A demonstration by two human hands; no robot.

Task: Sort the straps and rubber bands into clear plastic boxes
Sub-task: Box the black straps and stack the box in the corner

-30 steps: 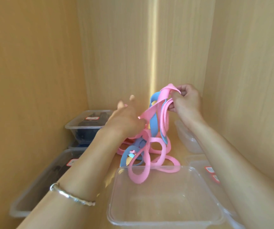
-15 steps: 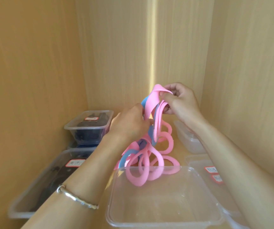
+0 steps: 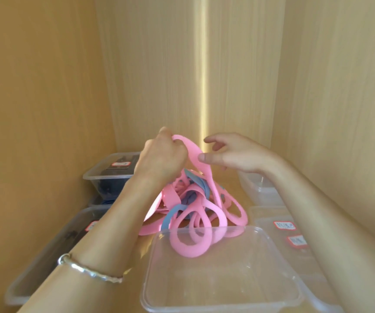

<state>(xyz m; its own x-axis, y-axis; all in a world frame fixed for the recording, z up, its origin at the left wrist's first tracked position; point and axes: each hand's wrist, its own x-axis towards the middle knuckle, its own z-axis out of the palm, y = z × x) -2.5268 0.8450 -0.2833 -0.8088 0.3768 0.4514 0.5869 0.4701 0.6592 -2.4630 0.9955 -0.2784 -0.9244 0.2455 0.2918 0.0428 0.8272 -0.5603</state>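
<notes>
Two hands: left hand [image 3: 159, 159] curls round the top of a pink strap [image 3: 193, 154]; right hand [image 3: 234, 157] has its fingers loose and apart, thumb touching that strap.
Straps: pink and blue tangle [image 3: 195, 204] heaped on the cabinet floor [image 3: 232, 188], loops draped over the front clear box [image 3: 216, 290] rim.
Surface: pale glossy wood.
Room: wood-grain panels [image 3: 148, 75] left, back and right; a bright vertical light streak [image 3: 202, 98] at the back.
Other boxes: dark-filled box [image 3: 107, 175] at left.

Pale wood-grain walls [image 3: 35, 109] close in at left, back and right above a shelf floor [image 3: 234, 186] of the same wood, a bright strip of light [image 3: 203, 98] runs down the back corner, and a silver bangle [image 3: 87, 271] shows low left.
</notes>
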